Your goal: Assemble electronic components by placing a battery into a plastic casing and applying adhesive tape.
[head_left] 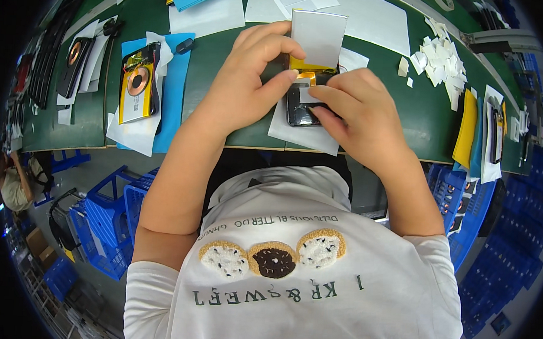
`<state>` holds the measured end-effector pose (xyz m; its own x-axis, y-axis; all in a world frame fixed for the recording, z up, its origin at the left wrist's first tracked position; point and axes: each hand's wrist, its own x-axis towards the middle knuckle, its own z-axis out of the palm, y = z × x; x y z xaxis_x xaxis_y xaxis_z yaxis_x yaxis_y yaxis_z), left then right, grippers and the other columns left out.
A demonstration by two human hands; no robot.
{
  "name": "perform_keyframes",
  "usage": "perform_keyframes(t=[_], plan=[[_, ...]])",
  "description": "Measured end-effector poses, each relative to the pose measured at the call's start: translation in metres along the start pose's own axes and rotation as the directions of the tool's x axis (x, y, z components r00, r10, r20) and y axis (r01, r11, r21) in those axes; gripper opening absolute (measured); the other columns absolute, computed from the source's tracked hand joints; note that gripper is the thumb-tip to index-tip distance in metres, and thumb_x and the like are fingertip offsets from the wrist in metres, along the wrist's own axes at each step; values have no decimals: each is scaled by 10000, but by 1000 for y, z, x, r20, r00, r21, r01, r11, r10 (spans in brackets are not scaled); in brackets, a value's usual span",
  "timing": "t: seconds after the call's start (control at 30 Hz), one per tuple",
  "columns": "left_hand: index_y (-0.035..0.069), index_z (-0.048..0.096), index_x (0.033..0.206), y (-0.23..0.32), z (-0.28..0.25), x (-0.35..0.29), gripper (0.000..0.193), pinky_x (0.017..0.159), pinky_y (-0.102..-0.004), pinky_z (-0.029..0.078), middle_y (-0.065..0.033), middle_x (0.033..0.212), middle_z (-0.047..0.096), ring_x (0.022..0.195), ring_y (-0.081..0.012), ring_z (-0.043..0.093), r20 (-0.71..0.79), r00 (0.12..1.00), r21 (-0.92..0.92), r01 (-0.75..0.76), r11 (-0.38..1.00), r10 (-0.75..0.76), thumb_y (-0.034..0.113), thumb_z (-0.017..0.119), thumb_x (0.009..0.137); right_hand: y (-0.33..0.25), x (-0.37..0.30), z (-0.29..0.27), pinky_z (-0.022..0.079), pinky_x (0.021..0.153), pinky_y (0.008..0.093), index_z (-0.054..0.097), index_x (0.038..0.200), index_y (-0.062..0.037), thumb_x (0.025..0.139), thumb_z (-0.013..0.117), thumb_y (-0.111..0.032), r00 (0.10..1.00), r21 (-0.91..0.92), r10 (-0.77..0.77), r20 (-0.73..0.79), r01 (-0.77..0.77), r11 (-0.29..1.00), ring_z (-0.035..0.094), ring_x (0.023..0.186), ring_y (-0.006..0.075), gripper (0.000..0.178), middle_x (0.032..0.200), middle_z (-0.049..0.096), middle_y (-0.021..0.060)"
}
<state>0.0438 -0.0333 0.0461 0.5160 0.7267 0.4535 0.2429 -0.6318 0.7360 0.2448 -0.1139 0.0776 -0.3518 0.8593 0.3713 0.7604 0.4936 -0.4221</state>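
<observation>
My left hand (251, 75) is at the left edge of a flat silver battery (318, 41) with a yellow lower strip, which stands raised at the far end of a black device casing (301, 115). Its index finger and thumb are bent round the battery's lower corner; the other fingers are partly behind it. Over the casing, my right hand (362, 107) is closed, with index finger and thumb at a small whitish piece (308, 96). An orange ribbon part (307, 77) shows between the hands. White paper (315, 140) lies beneath the casing.
To the left, an opened device with a copper coil (137, 82) lies on a blue sheet (176, 99). White scraps (439, 65) are heaped at the right, near yellow (466, 126) and blue sheets by the green table's (249, 135) edge. A blue crate (479, 203) stands below.
</observation>
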Motion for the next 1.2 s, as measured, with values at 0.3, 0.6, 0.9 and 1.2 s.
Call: perform_keyframes(t=[0.3,0.6,0.9,1.2], plan=[[82,635,981,-1,5,-3,210,959,-372,461,-113,1317,556,1166,-299,544,52,995,-95,95,991,-90,0,646,788,-2,15,4,512,715,376,655,744,-58,760,683,-116,983,-128,22,184,2,992,597,839,246,67,800,580,59],[79,636,932,-3,3,-3,167,953,-382,454,-111,1297,570,1155,-314,541,41,996,-74,77,994,-74,13,647,779,-1,19,8,513,698,370,663,744,-63,759,678,-102,986,-74,-21,166,34,997,594,821,239,45,780,580,49],[81,641,918,0,2,-2,150,965,-384,449,-104,1305,566,1178,-315,529,52,995,-74,90,993,-86,20,641,781,0,19,5,514,694,380,648,749,-59,735,683,-80,986,-21,-35,165,39,999,588,813,251,43,789,585,56],[75,663,929,1,0,1,177,983,-329,437,-122,1352,534,1210,-257,544,86,993,-36,90,995,-87,-46,636,803,0,17,9,514,705,379,629,735,-53,682,695,-64,992,-60,-78,94,84,995,590,815,260,85,795,587,63]])
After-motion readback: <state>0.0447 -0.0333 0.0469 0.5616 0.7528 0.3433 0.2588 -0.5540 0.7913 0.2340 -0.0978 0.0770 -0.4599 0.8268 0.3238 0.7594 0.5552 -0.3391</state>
